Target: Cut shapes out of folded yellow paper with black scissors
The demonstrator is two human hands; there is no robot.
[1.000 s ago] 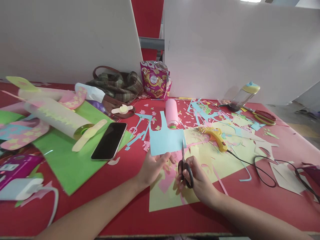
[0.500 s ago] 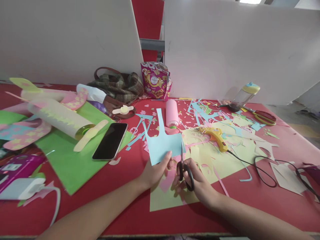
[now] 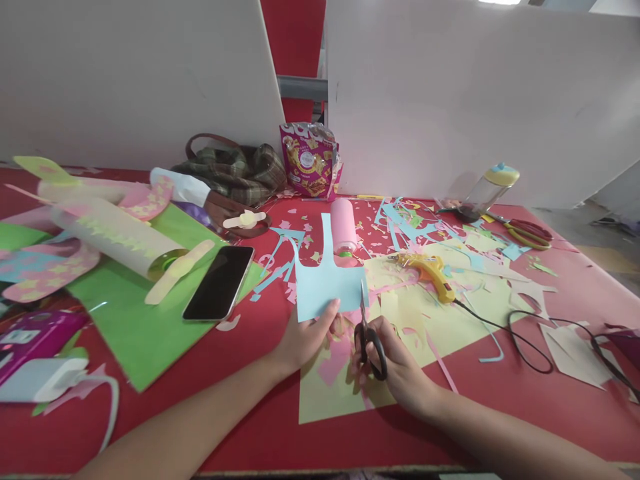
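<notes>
My left hand [image 3: 305,339] pinches the lower edge of a light blue paper cut-out [image 3: 324,280] with a narrow strip rising from its top. My right hand [image 3: 395,357] grips black-handled scissors [image 3: 369,333], whose blades point up into the right edge of the blue paper. Both hands hover over a pale yellow sheet [image 3: 350,387] and pink scraps on the red table [image 3: 250,427].
A black phone [image 3: 219,281] lies on a green sheet [image 3: 145,320] at left, beside paper rolls [image 3: 115,233]. A yellow glue gun [image 3: 433,272] with black cord, a pink cylinder [image 3: 343,225], red scissors [image 3: 525,232], a plaid bag [image 3: 235,173] and a snack packet [image 3: 310,160] stand behind. White boards wall the back.
The blue cut-out tilted left half a second ago and is now turned back more upright. The scissors stay at its right edge, and both hands have barely shifted.
</notes>
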